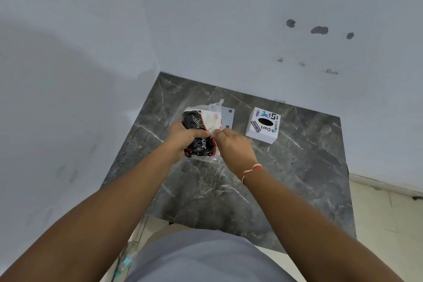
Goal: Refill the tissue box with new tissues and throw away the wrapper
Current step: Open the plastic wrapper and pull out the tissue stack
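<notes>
Opening step, by the look of it: tissue pack (pixel 201 131) held just above the dark marble table (pixel 286 174), left hand (pixel 185 137) with its grip clenched round the black-and-red wrapper, right hand (pixel 233 146) pinching the wrapper's edge at the near end. Tissue box (pixel 263 125) upright to the right, apart from the pack, oval slot up and dark (contents not discernible). Grey plate (pixel 229 115) behind the pack. Next, likely: tear or peel the wrapper open, steady pull, without crushing the tissues inside

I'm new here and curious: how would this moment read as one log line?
stage: opening pack | left hand: grips black-and-red plastic tissue pack | right hand: pinches its wrapper edge | white square tissue box: on dark marble table, apart
</notes>
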